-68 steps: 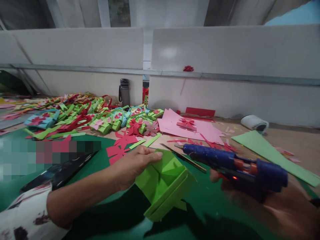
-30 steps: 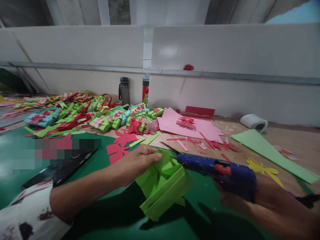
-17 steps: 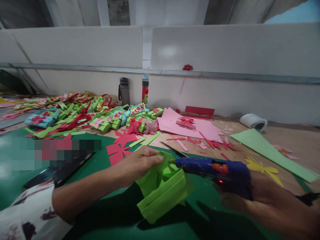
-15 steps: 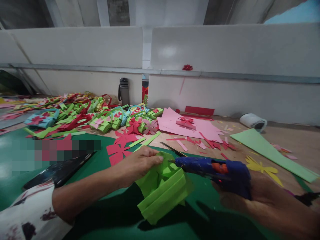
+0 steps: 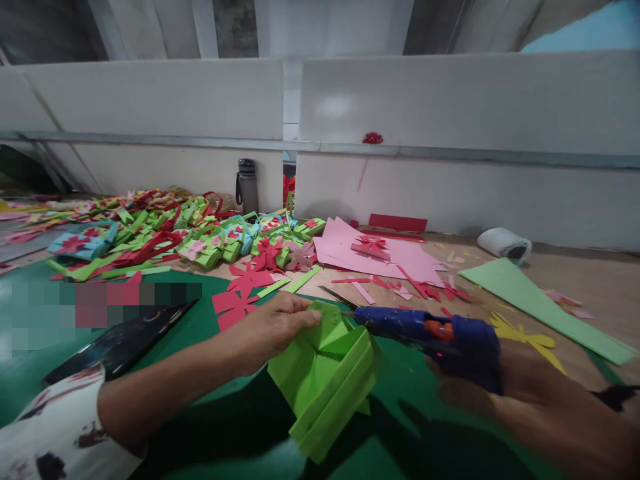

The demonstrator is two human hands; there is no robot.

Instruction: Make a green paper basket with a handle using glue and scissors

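Pinched between the fingers of my left hand [image 5: 280, 328] is the upper corner of a folded green paper piece [image 5: 333, 387], held tilted above the green mat [image 5: 200, 427]. A small round glossy spot shows on its top flap. My right hand [image 5: 520, 400] is wrapped round the handle of a blue glue gun [image 5: 430, 340], which has an orange part and a small red light. The gun's nozzle points left, close to the paper's upper right edge; whether they touch is hard to tell.
Folded paper bags [image 5: 205, 247] and red paper flowers [image 5: 237, 303] lie behind my left hand. A dark phone [image 5: 120, 340] rests at left. Further back are a bottle [image 5: 247, 187], pink sheets [image 5: 330, 247], a white roll [image 5: 505, 245], green paper [image 5: 540, 307] and a yellow cutout [image 5: 525, 337].
The nozzle has moved slightly up and right off the green flap, uncovering the glossy spot. The green paper has tilted, its lower end shifting down and right.
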